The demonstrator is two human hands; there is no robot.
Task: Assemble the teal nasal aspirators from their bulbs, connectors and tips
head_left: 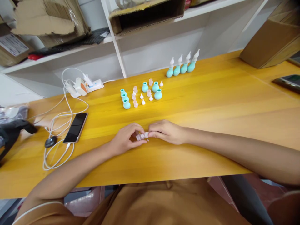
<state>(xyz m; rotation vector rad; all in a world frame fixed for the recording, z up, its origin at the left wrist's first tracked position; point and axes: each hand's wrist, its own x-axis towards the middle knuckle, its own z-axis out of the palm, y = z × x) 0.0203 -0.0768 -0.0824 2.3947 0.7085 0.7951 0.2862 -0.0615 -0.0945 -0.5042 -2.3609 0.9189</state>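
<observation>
My left hand (124, 137) pinches a small translucent cup-like piece (139, 137) above the near part of the table. From the other side, the fingers of my right hand (167, 132) close on a small white nozzle tip (146, 134) at the mouth of that piece. Whether the two are joined is hidden by my fingers. Beyond my hands stand several open turquoise bulbs (158, 94). Among them are several pinkish translucent cups (135, 103) and white tips (143, 102). Farther back, a row of turquoise bulbs with white nozzles fitted (176, 70) stands upright.
At left lie a phone (75, 127), looped white cables (53, 123), a dark mouse-like object (50, 142) and a power strip (93, 86). A cardboard box (269, 40) stands at the back right, near another dark device (288, 82). White shelves (118, 56) with boxes border the table's back.
</observation>
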